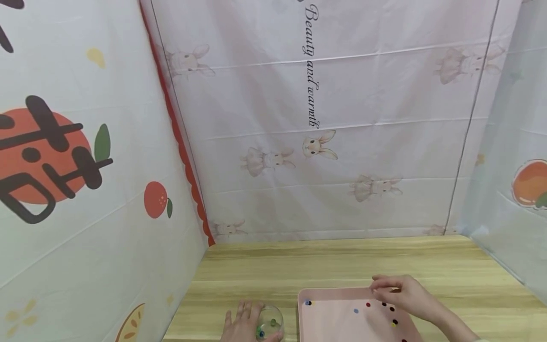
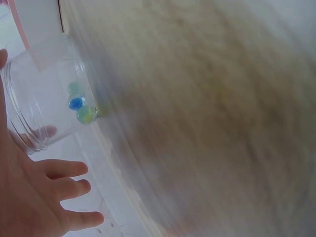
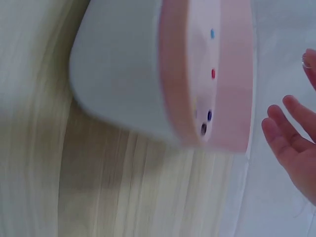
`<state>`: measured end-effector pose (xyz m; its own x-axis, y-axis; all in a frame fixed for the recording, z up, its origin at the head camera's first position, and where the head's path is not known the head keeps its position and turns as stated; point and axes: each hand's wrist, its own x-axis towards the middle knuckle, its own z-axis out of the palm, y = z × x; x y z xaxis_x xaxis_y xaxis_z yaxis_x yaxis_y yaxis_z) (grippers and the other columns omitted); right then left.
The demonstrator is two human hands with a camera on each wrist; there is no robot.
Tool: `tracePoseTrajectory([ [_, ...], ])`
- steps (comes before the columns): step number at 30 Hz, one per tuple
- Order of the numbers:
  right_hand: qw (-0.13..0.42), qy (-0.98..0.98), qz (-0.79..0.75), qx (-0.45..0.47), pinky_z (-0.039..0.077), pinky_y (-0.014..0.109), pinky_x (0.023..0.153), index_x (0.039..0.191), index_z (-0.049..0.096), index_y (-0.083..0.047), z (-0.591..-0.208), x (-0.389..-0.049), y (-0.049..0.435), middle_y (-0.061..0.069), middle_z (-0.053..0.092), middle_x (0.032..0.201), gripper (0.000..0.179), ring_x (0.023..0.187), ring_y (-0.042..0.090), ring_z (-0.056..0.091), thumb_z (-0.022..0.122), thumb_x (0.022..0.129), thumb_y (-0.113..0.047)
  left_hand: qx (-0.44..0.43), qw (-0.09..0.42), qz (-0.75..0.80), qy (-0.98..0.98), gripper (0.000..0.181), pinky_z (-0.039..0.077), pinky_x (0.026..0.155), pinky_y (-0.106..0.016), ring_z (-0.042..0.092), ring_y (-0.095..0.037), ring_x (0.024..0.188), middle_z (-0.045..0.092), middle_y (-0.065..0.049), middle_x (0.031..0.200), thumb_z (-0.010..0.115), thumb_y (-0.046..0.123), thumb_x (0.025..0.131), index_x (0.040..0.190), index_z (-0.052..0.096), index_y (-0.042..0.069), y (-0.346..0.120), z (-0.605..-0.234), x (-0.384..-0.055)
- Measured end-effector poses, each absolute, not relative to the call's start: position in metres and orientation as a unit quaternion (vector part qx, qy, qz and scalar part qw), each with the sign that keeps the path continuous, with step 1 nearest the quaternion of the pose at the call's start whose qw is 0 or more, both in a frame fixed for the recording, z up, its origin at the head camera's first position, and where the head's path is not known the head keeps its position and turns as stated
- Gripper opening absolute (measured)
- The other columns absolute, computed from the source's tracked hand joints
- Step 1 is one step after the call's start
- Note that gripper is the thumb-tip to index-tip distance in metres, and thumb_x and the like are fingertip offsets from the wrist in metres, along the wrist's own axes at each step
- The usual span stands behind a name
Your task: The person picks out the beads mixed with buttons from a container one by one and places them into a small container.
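A curtained-off booth: 3 printed sheets (image 1: 363, 95) stand around a wood-grain tabletop (image 1: 273, 261).

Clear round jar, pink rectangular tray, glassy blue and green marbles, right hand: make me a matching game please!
1. clear round jar
2. pink rectangular tray
3. glassy blue and green marbles
4. right hand

A. inside the jar
B. near the tray's far edge
C. held by the left hand
D. small coloured discs inside it

Pairs: 1-C, 2-D, 3-A, 4-B
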<state>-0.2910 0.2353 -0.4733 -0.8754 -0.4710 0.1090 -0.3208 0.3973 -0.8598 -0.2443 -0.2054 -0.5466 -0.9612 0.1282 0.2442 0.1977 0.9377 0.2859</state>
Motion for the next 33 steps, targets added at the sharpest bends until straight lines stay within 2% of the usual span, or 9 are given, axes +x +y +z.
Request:
tracePoseTrajectory([
  [3,0.075,0.818,-0.519,-0.238,0.056,0.024,0.082,0.124,0.067,-0.004,-0.472,-0.292,0.23,0.033,0.045,0.145,0.032,0.107,-0.008,0.062,0.062,0.099,-0.023,-0.083,0.11,-0.157,-0.978,0.093,0.026,0.099,-0.081,0.045,-0.05,0.133,0.053,-0.027,0.139,0.052,0.087,0.075,0.135,0.053,0.017,-0.206,-0.547,-0.244],
  [9,0.062,0.813,-0.537,-0.215,0.053,0.018,0.086,0.128,0.066,-0.005,-0.472,-0.291,0.221,0.027,0.048,0.145,0.038,0.11,-0.011,0.059,0.065,0.097,-0.027,-0.084,0.111,-0.157,-0.978,0.092,0.027,0.099,-0.081,0.045,-0.049,0.133,0.053,-0.027,0.139,0.052,0.087,0.075,0.136,0.053,0.017,-0.205,-0.547,-0.244],
  [14,0.075,0.792,-0.561,-0.228,0.053,0.019,0.089,0.13,0.063,0.0,-0.474,-0.292,0.215,0.029,0.047,0.146,0.038,0.111,-0.007,0.06,0.062,0.099,-0.024,-0.086,0.108,-0.159,-0.977,0.093,0.026,0.099,-0.081,0.044,-0.051,0.133,0.053,-0.029,0.14,0.053,0.085,0.076,0.137,0.053,0.016,-0.204,-0.546,-0.244],
  [18,0.081,0.785,-0.571,-0.226,0.052,0.018,0.09,0.131,0.063,-0.002,-0.474,-0.292,0.209,0.027,0.046,0.147,0.038,0.112,-0.006,0.06,0.062,0.099,-0.023,-0.083,0.108,-0.159,-0.978,0.093,0.026,0.099,-0.081,0.044,-0.05,0.134,0.052,-0.028,0.14,0.053,0.086,0.075,0.137,0.052,0.016,-0.204,-0.546,-0.243],
  [29,0.071,0.776,-0.584,-0.227,0.052,0.019,0.091,0.129,0.065,-0.005,-0.469,-0.294,0.186,0.017,0.057,0.14,0.037,0.113,-0.003,0.062,0.065,0.097,-0.023,-0.079,0.103,-0.156,-0.979,0.094,0.025,0.101,-0.08,0.043,-0.05,0.135,0.052,-0.028,0.141,0.053,0.087,0.074,0.137,0.052,0.016,-0.204,-0.546,-0.242],
  [33,0.06,0.771,-0.583,-0.251,0.052,0.02,0.09,0.127,0.066,-0.004,-0.468,-0.296,0.178,0.019,0.058,0.139,0.035,0.114,-0.002,0.062,0.065,0.097,-0.02,-0.079,0.101,-0.159,-0.979,0.094,0.025,0.1,-0.08,0.043,-0.05,0.134,0.052,-0.028,0.141,0.054,0.086,0.074,0.136,0.053,0.016,-0.204,-0.544,-0.24],
])
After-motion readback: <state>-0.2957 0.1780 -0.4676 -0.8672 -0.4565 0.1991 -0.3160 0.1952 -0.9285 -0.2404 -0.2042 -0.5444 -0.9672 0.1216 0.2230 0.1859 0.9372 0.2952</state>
